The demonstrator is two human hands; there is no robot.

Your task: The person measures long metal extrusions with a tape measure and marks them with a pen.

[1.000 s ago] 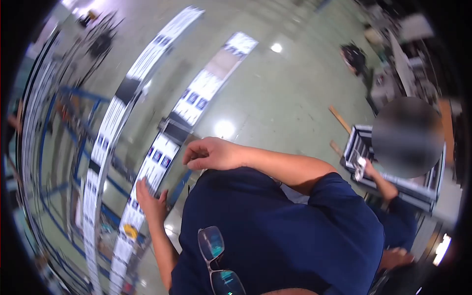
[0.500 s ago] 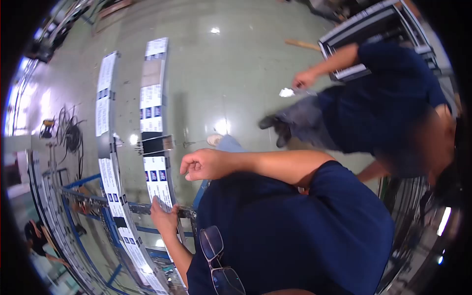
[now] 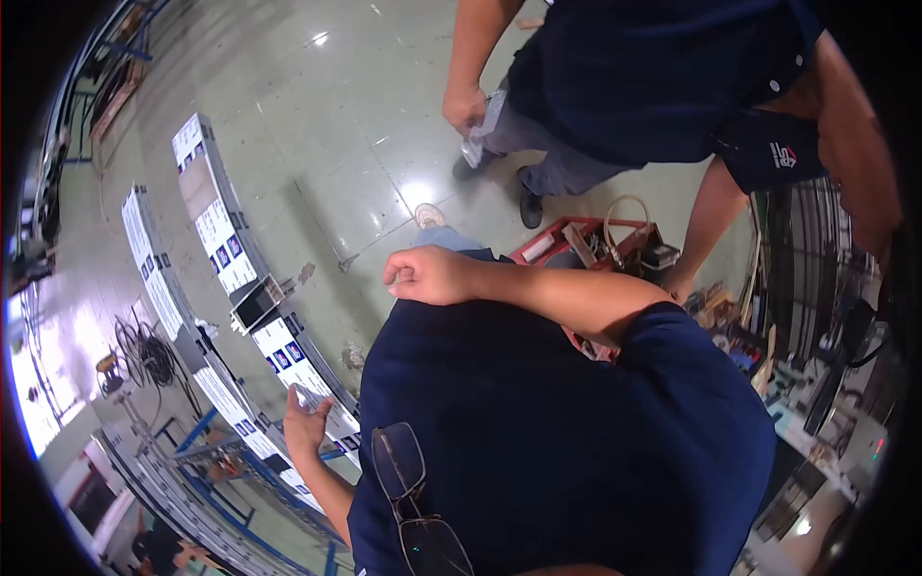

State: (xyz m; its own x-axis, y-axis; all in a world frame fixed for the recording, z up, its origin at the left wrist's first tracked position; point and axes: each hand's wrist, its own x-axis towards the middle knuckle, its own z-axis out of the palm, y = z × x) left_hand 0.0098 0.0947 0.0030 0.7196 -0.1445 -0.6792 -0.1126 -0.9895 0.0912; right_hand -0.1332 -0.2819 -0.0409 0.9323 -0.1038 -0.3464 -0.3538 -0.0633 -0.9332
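My left hand [image 3: 305, 425] is at the near side of a long bar [image 3: 288, 360] wrapped in white printed film with blue labels. Its thumb and index finger are spread, with the fingertips over the bar's surface. My right hand [image 3: 430, 276] hovers in front of my chest with its fingers curled in, and nothing shows in it. Across the bar, beyond my left hand, sits a dark bracket-like piece [image 3: 257, 305] with a metal frame. A second wrapped bar [image 3: 206, 355] runs alongside, farther left.
A co-worker [image 3: 663, 86] stands close at the upper right, a hand [image 3: 465, 108] holding clear crumpled plastic. Beside them is a red tool tray [image 3: 547, 235]. A blue metal rack [image 3: 206, 451] supports the bars. Coiled black cable [image 3: 149, 355] lies on the floor at left.
The view has turned, so the bars appear tilted and lower left. The co-worker appears nearer and upright, and the red tray has come into sight. My hands keep much the same poses.
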